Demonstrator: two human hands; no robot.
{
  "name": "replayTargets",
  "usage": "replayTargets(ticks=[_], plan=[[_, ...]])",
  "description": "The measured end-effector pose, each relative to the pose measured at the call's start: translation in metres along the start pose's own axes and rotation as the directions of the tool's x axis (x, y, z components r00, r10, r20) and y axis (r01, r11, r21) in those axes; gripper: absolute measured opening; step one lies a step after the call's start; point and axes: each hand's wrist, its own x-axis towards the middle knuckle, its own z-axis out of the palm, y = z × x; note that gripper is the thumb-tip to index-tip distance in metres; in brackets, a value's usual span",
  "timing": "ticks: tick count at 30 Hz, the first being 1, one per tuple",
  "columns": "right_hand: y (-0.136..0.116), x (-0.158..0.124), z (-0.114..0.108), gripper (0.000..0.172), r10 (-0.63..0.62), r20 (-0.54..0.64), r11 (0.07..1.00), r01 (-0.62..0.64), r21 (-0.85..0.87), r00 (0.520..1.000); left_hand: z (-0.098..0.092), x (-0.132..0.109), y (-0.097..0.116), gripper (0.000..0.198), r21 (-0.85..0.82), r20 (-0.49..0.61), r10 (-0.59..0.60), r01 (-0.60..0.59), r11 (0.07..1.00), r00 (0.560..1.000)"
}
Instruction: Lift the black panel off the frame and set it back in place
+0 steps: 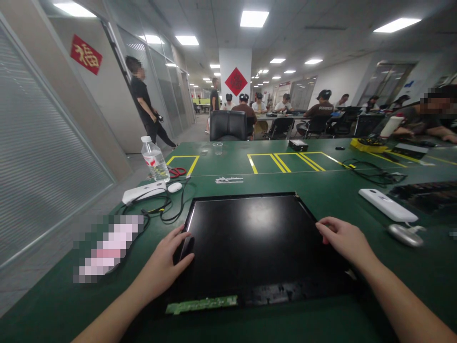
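A black screen panel [246, 243], glossy side up, lies before me on the green table. A strip of green circuit board [202, 304] runs along the left part of its near edge. My left hand [167, 259] grips the panel's left edge, its thumb over the dark surface and its fingers along the frame. On the opposite side, my right hand [342, 237] has thumb and fingers closed at the right edge. The fingertips beneath that edge are partly hidden.
Left of the panel are a water bottle [155, 162], a white power bank [144, 192], black cables [166, 209] and red-handled scissors [177, 172]. A second white power bank [387, 205] and a silver mouse-like object [405, 235] lie right. An office chair [228, 126] stands beyond the green table [221, 162].
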Motion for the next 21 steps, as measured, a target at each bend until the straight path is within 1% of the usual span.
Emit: replayTargets(ticks=[1,3,6,8,10,13,16,19,21], plan=[[0.000,0.000,0.000,0.038,0.000,-0.001,1.000,0.000,-0.001,1.000,-0.002,-0.001,0.001,0.048,0.010,0.019,0.026,-0.027,1.000,0.999],[0.001,0.000,0.000,0.037,0.003,0.004,1.000,-0.003,-0.001,1.000,-0.007,-0.004,0.003,0.047,0.036,0.073,0.113,-0.116,0.993,0.991],[0.003,0.001,0.000,0.036,0.013,0.023,1.000,-0.013,-0.003,1.000,-0.013,-0.007,0.005,0.043,0.056,0.186,0.246,-0.261,0.964,0.951],[0.004,0.002,0.000,0.036,0.020,0.037,1.000,-0.020,-0.006,0.999,-0.017,-0.008,0.005,0.043,0.050,0.269,0.288,-0.312,0.949,0.919],[0.004,0.002,0.000,0.036,0.024,0.040,1.000,-0.023,-0.005,0.999,-0.019,-0.009,0.006,0.043,0.034,0.335,0.308,-0.338,0.940,0.890],[0.003,0.002,0.000,0.035,0.023,0.031,1.000,-0.023,-0.003,0.999,-0.023,-0.010,0.008,0.042,-0.017,0.368,0.341,-0.361,0.932,0.865],[0.002,0.001,0.000,0.035,0.025,0.028,1.000,-0.025,-0.008,0.999,-0.028,-0.010,0.011,0.046,-0.042,0.383,0.351,-0.363,0.931,0.854],[0.001,0.000,-0.001,0.035,0.021,0.021,1.000,-0.021,-0.011,1.000,-0.032,-0.010,0.012,0.052,-0.038,0.404,0.334,-0.349,0.936,0.852],[0.000,0.000,-0.002,0.035,0.030,0.030,0.999,-0.030,-0.012,0.999,-0.035,-0.011,0.013,0.052,-0.035,0.424,0.325,-0.344,0.938,0.845]])
